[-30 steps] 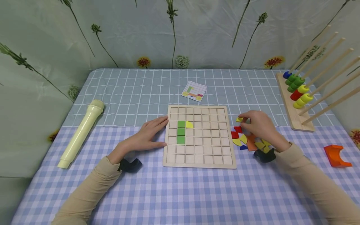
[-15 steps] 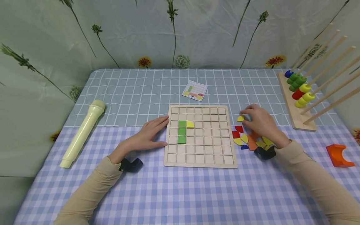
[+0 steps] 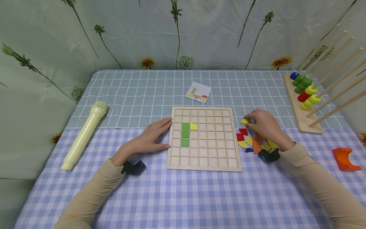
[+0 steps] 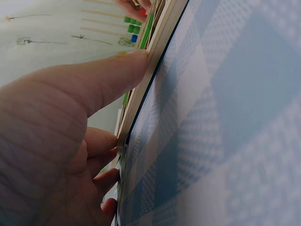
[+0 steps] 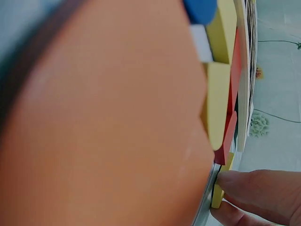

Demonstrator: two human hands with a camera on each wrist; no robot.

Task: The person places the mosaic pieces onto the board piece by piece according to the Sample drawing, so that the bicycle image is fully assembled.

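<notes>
My left hand (image 3: 148, 136) rests on the tablecloth, its straight fingers and thumb touching the left edge of a wooden grid board (image 3: 213, 170). On that board sit three green squares (image 3: 185, 134) in a column, with a yellow quarter-circle tile (image 3: 193, 126) beside the top one. To the right of the board, my right hand (image 3: 264, 125) pinches another yellow tile (image 3: 244, 121) between thumb and finger, low at the table. The right wrist view shows the thumb (image 5: 254, 188) pressed on this yellow tile (image 5: 217, 195). Part of it is hidden by the fingers.
Loose red, yellow, blue and orange tiles (image 3: 256, 148) lie below my right hand. Behind the board is a pattern card (image 3: 198, 92). A bead rack (image 3: 303, 117) with tall pegs and an orange arch block (image 3: 343, 159) stand at right, a cream tube (image 3: 83, 136) at left.
My right thumb and fingers spread apart around the yellow tile, then came together on it again, and the tile turned slightly. My left hand and the board stayed put.
</notes>
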